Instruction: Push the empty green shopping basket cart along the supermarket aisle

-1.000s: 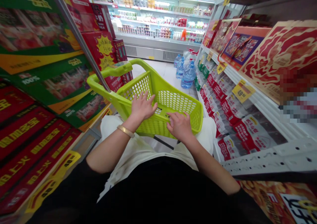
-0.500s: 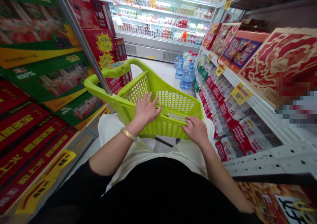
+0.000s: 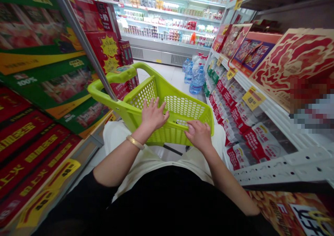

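A lime-green plastic shopping basket (image 3: 180, 105) with perforated walls stands before my knees, and its inside shows no goods. Over its near rim is my left hand (image 3: 153, 116), fingers spread, holding nothing; a gold-coloured bracelet sits on that wrist. My right hand (image 3: 200, 135) is at the near rim farther right, palm down with loosely bent fingers, and nothing shows in it. Whether either hand presses on the rim cannot be told. A grey metal pole (image 3: 83, 41) rises at the basket's left, by its green handle (image 3: 112, 77).
Stacked drink cartons (image 3: 65, 79) line the left side. On the right, a white shelf (image 3: 276, 114) holds gift boxes and red-labelled packs. Large water bottles (image 3: 197, 81) stand on the floor ahead, before a refrigerated display (image 3: 169, 41).
My right hand has slid a little left along the near rim. My left hand and the basket stay almost where they were.
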The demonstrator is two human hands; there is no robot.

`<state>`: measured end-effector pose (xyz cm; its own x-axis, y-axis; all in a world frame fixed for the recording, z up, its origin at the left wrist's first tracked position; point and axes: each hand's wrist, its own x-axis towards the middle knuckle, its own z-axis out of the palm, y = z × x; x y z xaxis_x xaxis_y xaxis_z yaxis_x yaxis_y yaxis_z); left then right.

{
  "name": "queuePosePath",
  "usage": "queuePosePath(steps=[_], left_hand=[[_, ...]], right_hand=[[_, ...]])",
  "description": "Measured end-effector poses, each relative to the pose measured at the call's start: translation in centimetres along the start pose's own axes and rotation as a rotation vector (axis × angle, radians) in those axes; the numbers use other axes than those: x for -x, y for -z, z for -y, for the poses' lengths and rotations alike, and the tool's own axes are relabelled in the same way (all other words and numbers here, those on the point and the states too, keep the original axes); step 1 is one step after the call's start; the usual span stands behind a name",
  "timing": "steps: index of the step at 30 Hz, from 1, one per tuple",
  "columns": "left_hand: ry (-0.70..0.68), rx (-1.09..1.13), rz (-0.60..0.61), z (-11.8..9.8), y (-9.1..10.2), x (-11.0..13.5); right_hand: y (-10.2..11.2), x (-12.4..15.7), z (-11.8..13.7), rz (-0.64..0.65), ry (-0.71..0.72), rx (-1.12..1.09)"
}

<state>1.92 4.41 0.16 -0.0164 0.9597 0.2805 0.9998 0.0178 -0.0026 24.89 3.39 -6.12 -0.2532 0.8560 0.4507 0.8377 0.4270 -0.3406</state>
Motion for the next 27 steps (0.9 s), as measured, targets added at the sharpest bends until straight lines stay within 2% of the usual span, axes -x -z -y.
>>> queuePosePath(steps=[6,10,15,24,27], left_hand=[[0.017,0.017,0.002,-0.1,-0.1,-0.1],[0.041,0.024,0.014,-0.4,0.0,-0.1],[0.050,0.033,0.040,-0.7,0.3,-0.1],[0.029,0.031,0.014,-1.0,-0.2,-0.2],[0.013,0.030,0.009,-1.1,-0.3,-0.1]], right_hand=[[1.1,2.2,-5.5,-0.072,-0.036,-0.033],[1.0,2.7,-6.4,-0.140,-0.029,-0.096],[0.0,2.0,-4.1,-0.181,-0.009,-0.047],[-0.9,-0.9,2.6,-0.036,0.088,0.011],[-1.1,-1.6,3.7,-0.004,0.110,0.012]])
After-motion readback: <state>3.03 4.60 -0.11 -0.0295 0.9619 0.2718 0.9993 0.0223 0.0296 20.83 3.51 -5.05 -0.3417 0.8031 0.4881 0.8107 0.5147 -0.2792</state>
